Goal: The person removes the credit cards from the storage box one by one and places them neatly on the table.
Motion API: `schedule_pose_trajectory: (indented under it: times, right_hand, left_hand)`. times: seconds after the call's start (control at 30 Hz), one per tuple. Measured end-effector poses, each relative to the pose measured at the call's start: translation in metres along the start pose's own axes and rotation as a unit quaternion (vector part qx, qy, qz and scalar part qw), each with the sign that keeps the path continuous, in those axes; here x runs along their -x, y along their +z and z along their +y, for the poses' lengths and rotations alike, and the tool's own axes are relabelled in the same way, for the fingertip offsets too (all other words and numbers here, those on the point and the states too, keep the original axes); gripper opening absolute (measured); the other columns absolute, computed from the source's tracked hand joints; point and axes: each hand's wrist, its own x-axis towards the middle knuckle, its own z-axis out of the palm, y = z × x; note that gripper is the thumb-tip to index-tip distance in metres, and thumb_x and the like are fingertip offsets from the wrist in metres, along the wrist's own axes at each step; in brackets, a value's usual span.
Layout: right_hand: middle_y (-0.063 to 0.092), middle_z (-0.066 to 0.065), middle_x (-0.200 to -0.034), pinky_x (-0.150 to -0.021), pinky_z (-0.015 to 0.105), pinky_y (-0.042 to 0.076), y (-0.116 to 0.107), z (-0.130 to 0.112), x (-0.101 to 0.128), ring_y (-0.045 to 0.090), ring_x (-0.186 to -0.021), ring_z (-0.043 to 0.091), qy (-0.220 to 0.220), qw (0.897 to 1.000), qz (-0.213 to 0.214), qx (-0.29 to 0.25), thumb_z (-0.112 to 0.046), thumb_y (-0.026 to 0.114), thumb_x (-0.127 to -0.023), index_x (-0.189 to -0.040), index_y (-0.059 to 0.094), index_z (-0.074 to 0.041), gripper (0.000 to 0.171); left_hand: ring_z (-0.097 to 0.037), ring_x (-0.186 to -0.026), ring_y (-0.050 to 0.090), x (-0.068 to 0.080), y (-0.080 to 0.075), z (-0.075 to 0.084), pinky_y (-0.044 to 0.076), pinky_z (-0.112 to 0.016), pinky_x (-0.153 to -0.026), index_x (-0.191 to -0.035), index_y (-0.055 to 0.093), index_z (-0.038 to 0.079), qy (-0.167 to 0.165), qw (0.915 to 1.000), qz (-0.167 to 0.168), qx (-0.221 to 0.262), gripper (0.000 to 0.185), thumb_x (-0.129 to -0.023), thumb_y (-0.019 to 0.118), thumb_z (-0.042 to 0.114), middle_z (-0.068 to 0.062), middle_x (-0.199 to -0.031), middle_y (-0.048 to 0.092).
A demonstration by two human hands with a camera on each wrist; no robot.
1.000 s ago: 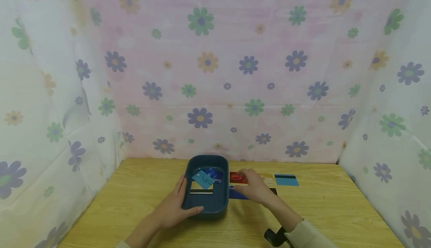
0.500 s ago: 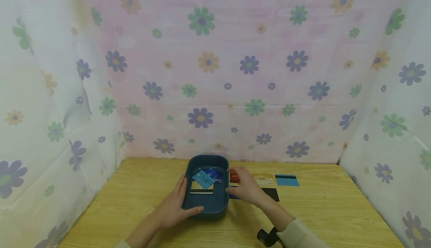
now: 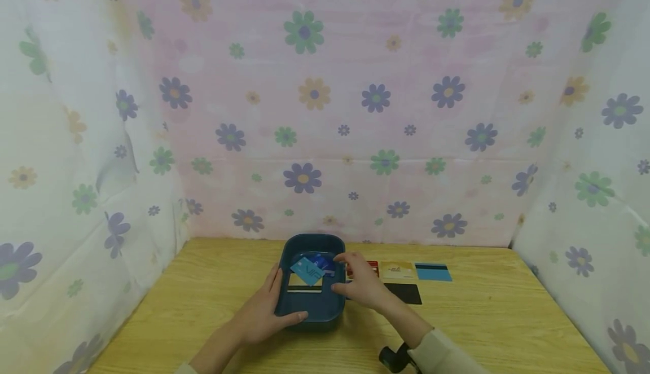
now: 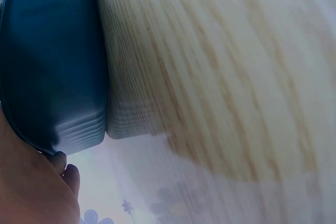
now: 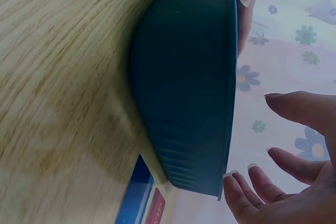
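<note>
A dark blue plastic box [image 3: 317, 325] stands on the table. My left hand [image 3: 260, 311] holds it at the near left corner, fingers along the left wall and thumb over the front rim. Inside lie a light blue VIP card [image 3: 307, 271], a darker blue card [image 3: 329, 267] and a pale card [image 3: 304, 288] with a dark stripe. Over the box's right rim reaches my right hand [image 3: 364, 284], thumb and fingers apart with nothing between them in the right wrist view. Beneath it a blue card [image 5: 135, 192] and a red VIP card [image 5: 155, 206] lie on the table, partly hidden in the head view.
Right of the box, a gold card [image 3: 398, 270], a light blue card [image 3: 433, 272] with a black stripe and a black card [image 3: 405, 293] lie flat on the wooden table [image 3: 487, 317]. A flowered curtain [image 3: 335, 205] encloses the back and sides.
My right hand has moved left from above the red and blue cards to the box's right rim, uncovering the gold and black cards. My left hand and the box have stayed put.
</note>
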Motion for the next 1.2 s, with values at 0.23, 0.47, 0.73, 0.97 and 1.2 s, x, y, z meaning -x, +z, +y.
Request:
schedule_pose_trajectory:
  times: [0.23,0.47,0.73,0.97,1.2]
  right_hand:
    - [0.054,0.021,-0.128,-0.094,0.057,0.053,0.006,0.001,-0.004,0.057,-0.118,0.045,-0.003,1.000,0.003,0.012,-0.012,0.082,-0.085,-0.128,0.062,-0.001,0.049]
    - [0.053,0.024,-0.129,-0.093,0.057,0.054,0.009,0.000,-0.007,0.057,-0.120,0.047,0.007,1.000,0.002,0.004,-0.011,0.081,-0.085,-0.128,0.062,0.000,0.048]
    - [0.052,0.024,-0.128,-0.093,0.055,0.055,0.015,0.000,-0.014,0.056,-0.118,0.047,-0.007,1.000,-0.009,-0.003,-0.009,0.079,-0.086,-0.128,0.060,0.002,0.047]
    - [0.054,0.024,-0.127,-0.091,0.054,0.056,0.025,-0.006,-0.020,0.058,-0.116,0.045,-0.011,1.000,-0.019,-0.008,-0.010,0.079,-0.087,-0.131,0.059,0.003,0.050]
    - [0.052,0.027,-0.131,-0.092,0.055,0.054,0.043,-0.007,-0.031,0.057,-0.116,0.046,-0.009,1.000,-0.015,-0.014,-0.012,0.079,-0.087,-0.138,0.053,0.008,0.060]
  left_hand:
    - [-0.045,-0.150,0.029,-0.001,0.000,-0.001,0.036,-0.063,-0.113,-0.164,0.007,0.003,0.001,1.0000,0.001,-0.002,0.129,-0.080,0.067,0.079,-0.017,-0.172,0.002]
    - [-0.045,-0.149,0.031,-0.001,-0.001,0.000,0.037,-0.063,-0.112,-0.164,0.008,0.002,0.005,1.0000,0.005,-0.005,0.128,-0.080,0.068,0.077,-0.018,-0.171,0.003]
    - [-0.046,-0.149,0.031,0.000,-0.002,0.002,0.037,-0.063,-0.112,-0.164,0.008,0.002,0.000,1.0000,0.000,-0.003,0.127,-0.081,0.067,0.077,-0.018,-0.171,0.003]
    - [-0.045,-0.148,0.033,-0.001,-0.001,-0.001,0.038,-0.062,-0.112,-0.164,0.008,0.002,0.006,1.0000,0.003,-0.006,0.128,-0.080,0.066,0.080,-0.018,-0.171,0.003]
    - [-0.046,-0.147,0.033,-0.002,0.002,-0.005,0.039,-0.063,-0.111,-0.164,0.008,0.003,0.009,0.9999,0.009,-0.007,0.126,-0.081,0.067,0.077,-0.018,-0.171,0.003]
